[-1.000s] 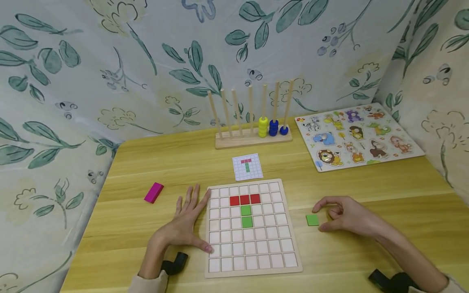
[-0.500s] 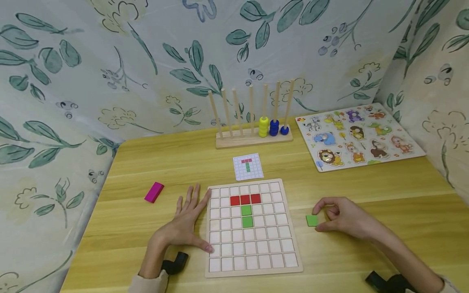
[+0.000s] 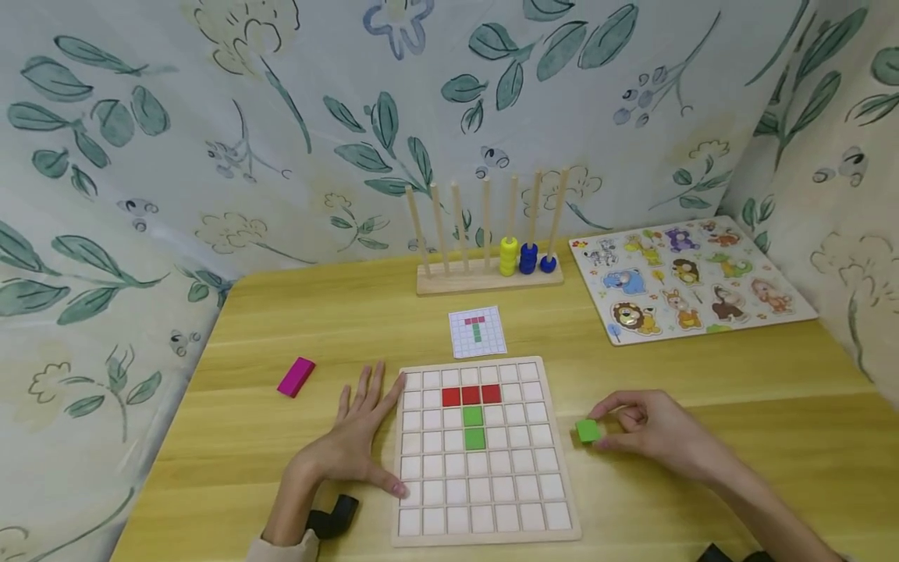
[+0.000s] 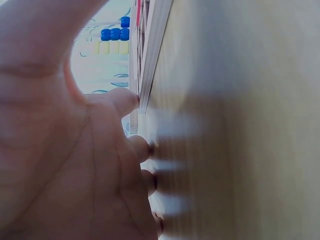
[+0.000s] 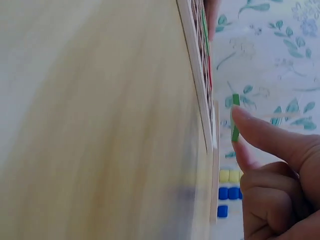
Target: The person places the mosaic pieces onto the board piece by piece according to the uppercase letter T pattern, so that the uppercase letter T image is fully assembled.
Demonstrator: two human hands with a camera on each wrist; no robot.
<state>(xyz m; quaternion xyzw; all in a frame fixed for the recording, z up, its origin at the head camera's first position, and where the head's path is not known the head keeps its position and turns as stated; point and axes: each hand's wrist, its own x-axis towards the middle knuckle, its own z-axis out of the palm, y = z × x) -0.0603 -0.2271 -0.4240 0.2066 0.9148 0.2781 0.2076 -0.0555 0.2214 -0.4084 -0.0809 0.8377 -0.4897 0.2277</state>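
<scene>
My right hand [image 3: 656, 433] pinches a green square tile [image 3: 588, 431] between thumb and index finger, just right of the grid board. In the right wrist view the tile [image 5: 235, 118] appears edge-on, raised off the table. My left hand [image 3: 354, 441] lies with fingers spread along the left edge of the wooden grid board [image 3: 486, 538], its thumb and index fingertip at the frame. On the board, three red tiles [image 3: 470, 395] form a row, and two green tiles [image 3: 474, 427] run down from the middle one. A small pattern card [image 3: 460, 343] behind the board shows a red and green T.
A magenta block [image 3: 296, 377] lies left of the board. At the back stands a wooden peg rack [image 3: 456, 282] with yellow and blue beads. An animal puzzle board [image 3: 691, 277] lies at the back right. Patterned cloth [image 3: 281, 179] hangs behind the table.
The green tile lay on the table; now my right hand has lifted it and brought it slightly left toward the board. The left hand holds its place. The head view has tilted slightly up.
</scene>
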